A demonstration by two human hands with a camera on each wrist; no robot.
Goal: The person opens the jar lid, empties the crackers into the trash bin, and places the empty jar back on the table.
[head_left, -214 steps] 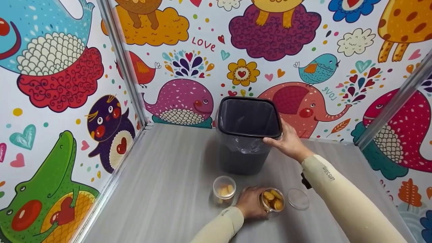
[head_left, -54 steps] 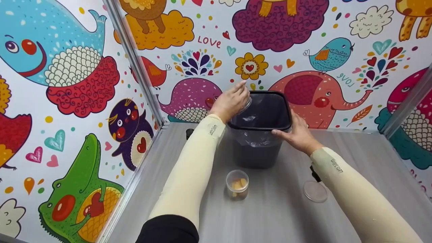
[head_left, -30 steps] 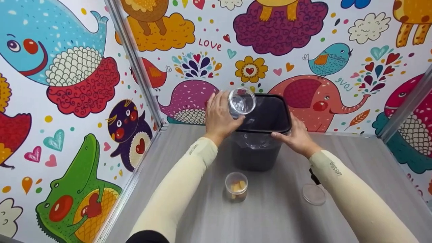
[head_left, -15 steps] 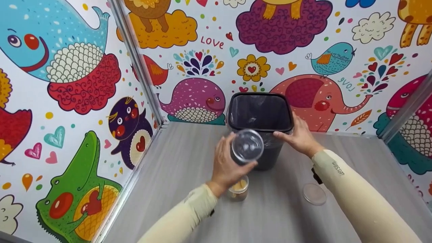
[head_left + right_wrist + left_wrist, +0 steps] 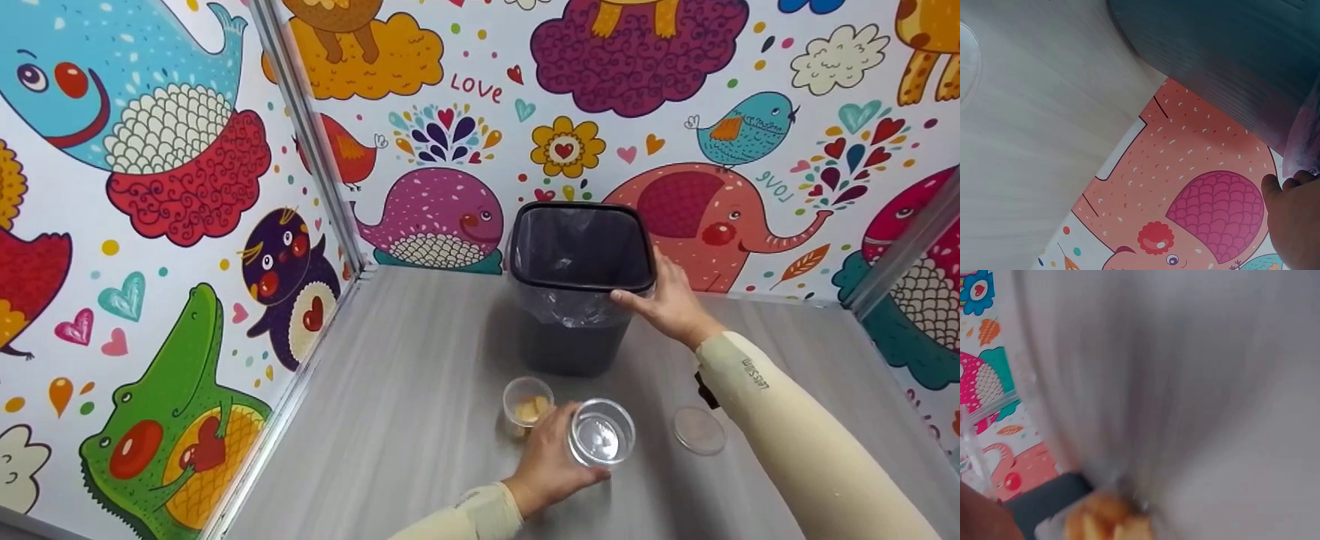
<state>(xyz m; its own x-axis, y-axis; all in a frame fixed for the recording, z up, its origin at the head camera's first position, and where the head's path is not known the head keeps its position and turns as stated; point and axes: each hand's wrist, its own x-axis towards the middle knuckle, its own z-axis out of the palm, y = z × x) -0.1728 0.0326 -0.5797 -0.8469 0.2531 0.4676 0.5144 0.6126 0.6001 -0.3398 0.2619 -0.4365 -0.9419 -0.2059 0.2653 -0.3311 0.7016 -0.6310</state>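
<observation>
The clear jar [image 5: 601,433] looks light and fairly stiff, probably thin plastic that would flex under a hard squeeze; its smooth wall may slip, so a moderate hold round the side, below the rim, seems best. The left hand [image 5: 551,463] has its fingers curled round that wall, the jar on the palm's right, thumb on the near side, mouth facing up; whether its base touches the tabletop [image 5: 397,390] cannot be told. A second jar [image 5: 527,411] with yellow pieces stands just beside that hand. The right hand [image 5: 673,306] grips the rim of the lined bin [image 5: 574,343], which seems rigid and best held there
</observation>
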